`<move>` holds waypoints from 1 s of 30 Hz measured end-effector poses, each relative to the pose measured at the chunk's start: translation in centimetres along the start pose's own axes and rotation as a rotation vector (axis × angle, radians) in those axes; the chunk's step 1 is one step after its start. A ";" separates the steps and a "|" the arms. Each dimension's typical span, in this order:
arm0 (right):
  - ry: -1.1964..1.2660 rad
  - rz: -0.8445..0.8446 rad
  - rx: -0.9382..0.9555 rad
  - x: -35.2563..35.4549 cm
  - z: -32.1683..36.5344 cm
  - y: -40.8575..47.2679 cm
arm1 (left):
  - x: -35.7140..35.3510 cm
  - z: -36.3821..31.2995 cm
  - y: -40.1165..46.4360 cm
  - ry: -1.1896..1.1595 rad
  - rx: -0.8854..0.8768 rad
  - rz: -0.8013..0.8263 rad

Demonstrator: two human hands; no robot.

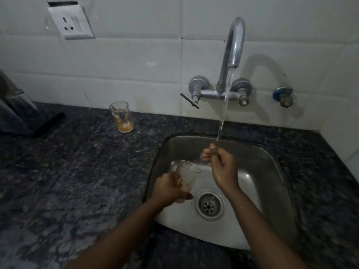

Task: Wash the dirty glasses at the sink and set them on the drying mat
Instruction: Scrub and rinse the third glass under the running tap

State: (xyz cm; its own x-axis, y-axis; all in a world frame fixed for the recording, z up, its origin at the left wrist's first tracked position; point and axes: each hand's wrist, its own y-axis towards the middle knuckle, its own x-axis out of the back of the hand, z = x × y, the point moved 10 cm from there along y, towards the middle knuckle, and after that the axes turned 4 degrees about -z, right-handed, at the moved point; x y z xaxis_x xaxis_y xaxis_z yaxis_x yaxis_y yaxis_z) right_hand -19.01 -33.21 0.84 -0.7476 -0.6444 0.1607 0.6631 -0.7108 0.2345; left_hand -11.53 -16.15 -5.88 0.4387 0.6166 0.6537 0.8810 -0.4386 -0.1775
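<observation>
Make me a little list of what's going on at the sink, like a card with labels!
place: steel sink set in a dark stone counter
tap: on, water running down
left hand: holds a tilted glass with brown-orange dregs over the sink
right hand: under the water stream, holding nothing that I can see
second glass: upright on the counter by the wall, orange residue at the bottom
drain: open, in the middle of the sink
drying mat: not in view
</observation>
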 end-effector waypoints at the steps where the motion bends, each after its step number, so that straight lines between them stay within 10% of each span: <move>1: -0.007 0.014 0.028 0.5 0.0 -0.5 | -1.0 -0.1 0.0 0.012 0.004 0.027; 7: -0.454 0.310 0.297 0.5 0.6 -2.2 | -3.5 -3.7 1.9 -0.019 -0.095 0.048; 16: -0.701 0.183 0.519 0.7 3.7 -0.8 | -3.3 -9.0 3.9 -0.112 -0.246 0.022; 22: 0.013 -0.071 -0.106 3.2 -0.2 1.2 | -2.3 -11.9 2.1 0.188 -0.561 -0.182; 30: 0.464 0.010 -0.528 2.8 -6.0 0.8 | -5.0 -16.8 0.2 0.886 -1.019 -0.222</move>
State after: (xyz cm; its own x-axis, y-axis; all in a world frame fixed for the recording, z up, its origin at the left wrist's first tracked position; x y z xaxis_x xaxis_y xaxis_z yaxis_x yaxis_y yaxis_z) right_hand -20.33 -37.29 -4.25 -0.7261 -0.6222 -0.2926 0.6872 -0.6702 -0.2804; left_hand -16.47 -30.29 3.16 -0.2921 0.2842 0.9132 0.2286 -0.9064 0.3552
